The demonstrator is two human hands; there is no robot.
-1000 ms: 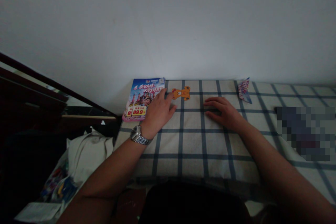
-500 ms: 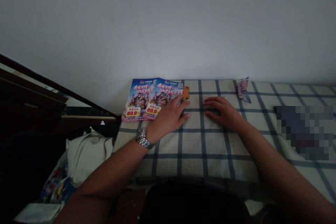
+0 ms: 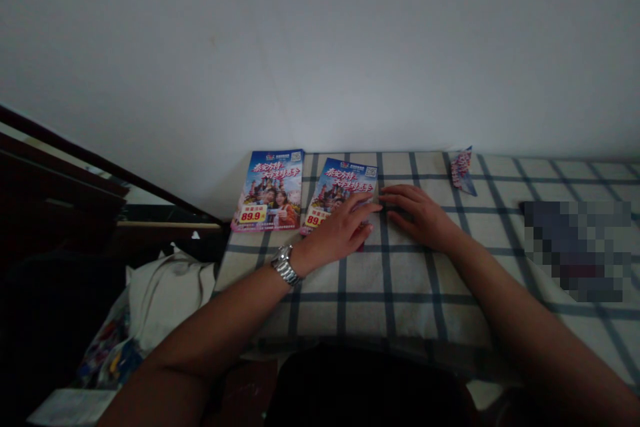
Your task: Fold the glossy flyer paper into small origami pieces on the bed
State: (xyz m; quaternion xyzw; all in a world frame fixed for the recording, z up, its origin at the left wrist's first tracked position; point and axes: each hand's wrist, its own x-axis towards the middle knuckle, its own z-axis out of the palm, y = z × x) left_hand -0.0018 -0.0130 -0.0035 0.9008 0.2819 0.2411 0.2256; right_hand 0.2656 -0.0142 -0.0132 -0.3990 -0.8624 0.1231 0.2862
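My left hand (image 3: 345, 230), with a metal watch (image 3: 285, 266) on the wrist, lies flat with spread fingers on a colourful flyer (image 3: 340, 190) on the checked cloth (image 3: 390, 280). A second flyer (image 3: 270, 190) of the same print lies apart to its left, near the cloth's corner. My right hand (image 3: 417, 213) rests flat on the cloth, fingers stretched leftward, its fingertips meeting the flyer's right edge and my left fingertips. Neither hand grips anything. The orange bear figure is hidden under the flyer.
A small folded paper piece (image 3: 463, 170) stands by the wall at the back right. A blurred-out patch (image 3: 577, 250) lies on the cloth at right. Left of the cloth is a dark wooden frame (image 3: 65, 173), with a pale bag (image 3: 165, 293) and clutter below.
My left hand has slid the top flyer rightward off the stack, over the orange bear figure, which is now covered. My right hand has shifted a little left to meet it.
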